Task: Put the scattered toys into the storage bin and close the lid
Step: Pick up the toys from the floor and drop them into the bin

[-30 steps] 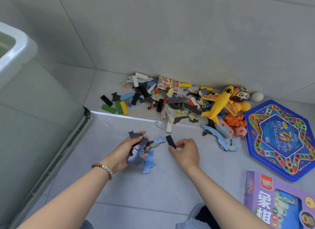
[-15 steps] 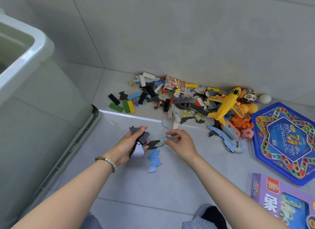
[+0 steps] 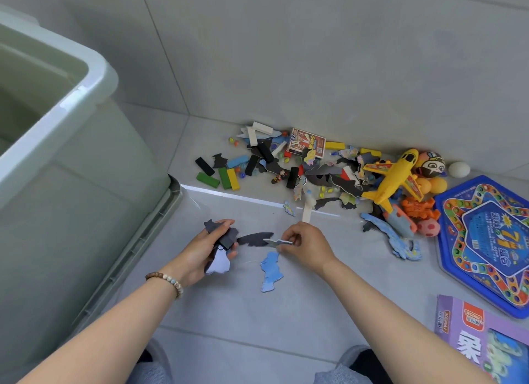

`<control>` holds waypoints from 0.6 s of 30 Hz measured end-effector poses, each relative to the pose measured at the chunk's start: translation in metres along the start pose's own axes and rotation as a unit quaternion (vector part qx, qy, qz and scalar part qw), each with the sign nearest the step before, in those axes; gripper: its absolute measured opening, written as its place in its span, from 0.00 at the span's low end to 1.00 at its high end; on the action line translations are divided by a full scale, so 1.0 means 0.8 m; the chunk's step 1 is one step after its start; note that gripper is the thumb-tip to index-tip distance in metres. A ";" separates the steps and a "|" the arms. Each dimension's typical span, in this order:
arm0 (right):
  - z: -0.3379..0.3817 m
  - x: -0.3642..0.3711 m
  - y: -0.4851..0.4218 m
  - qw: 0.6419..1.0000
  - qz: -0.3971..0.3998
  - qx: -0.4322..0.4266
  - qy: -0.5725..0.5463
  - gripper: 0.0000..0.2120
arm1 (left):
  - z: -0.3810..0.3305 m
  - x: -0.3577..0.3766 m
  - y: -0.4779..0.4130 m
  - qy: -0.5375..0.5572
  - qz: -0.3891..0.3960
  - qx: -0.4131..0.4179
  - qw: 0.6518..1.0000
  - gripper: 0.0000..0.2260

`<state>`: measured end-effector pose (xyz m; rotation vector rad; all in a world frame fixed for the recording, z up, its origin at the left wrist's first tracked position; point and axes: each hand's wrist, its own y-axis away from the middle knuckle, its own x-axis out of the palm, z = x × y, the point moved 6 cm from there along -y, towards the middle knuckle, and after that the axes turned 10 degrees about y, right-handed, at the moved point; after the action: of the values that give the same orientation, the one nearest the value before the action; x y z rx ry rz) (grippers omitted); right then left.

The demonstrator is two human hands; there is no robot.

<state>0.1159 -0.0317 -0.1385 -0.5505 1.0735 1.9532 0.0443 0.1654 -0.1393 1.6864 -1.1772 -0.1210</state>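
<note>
**Surfaces.** Glossy grey floor (image 3: 286,312) tiles meet a matt grey wall (image 3: 315,54). The storage bin (image 3: 86,77) is smooth pale green plastic with a thick rounded rim. It stands open at the left. A ribbed green edge runs along its foot; whether that is the lid cannot be told.

**Left hand** (image 3: 206,249). The fingers are curled round a stack of flat pieces (image 3: 224,239). These are dark grey and irregular in outline, with one pale face showing below the palm. A bead bracelet (image 3: 169,280) sits on the wrist.

**Right hand** (image 3: 307,246). Thumb and forefinger pinch a thin flat piece (image 3: 279,242), seen almost edge-on, near the left hand's stack.

**Between and below the hands.**
- A dark jagged piece (image 3: 254,238) spans the gap between the hands. Whether it is held or lies on the floor cannot be told.
- A ragged-edged blue piece (image 3: 270,270) lies flat on the floor just below the right fingers.

**Other toys.** The toy heap (image 3: 323,177) lies against the wall beyond the hands, well apart from the bin.
- Rectangular blocks (image 3: 226,177) in black, green, yellow and white.
- More dark flat pieces.
- A printed card box (image 3: 306,142).
- A glossy yellow plane (image 3: 395,177).
- A painted ball (image 3: 429,166).
- A white egg (image 3: 459,169).

A blue hexagonal game board (image 3: 486,240) and a purple box (image 3: 481,340) lie at the right.

**Clearance.** Bare floor lies between the left hand and the bin's wall. The bin's rim stands above and to the left of that hand.
</note>
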 end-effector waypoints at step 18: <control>0.047 0.028 -0.015 0.998 -0.015 0.001 0.062 0.09 | -0.014 -0.031 0.009 0.036 -0.029 0.018 0.999 0.07</control>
<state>0.1135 0.0136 -0.1393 -0.6913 1.1374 1.9123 0.0335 0.1914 -0.1388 1.7439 -1.0823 -0.0742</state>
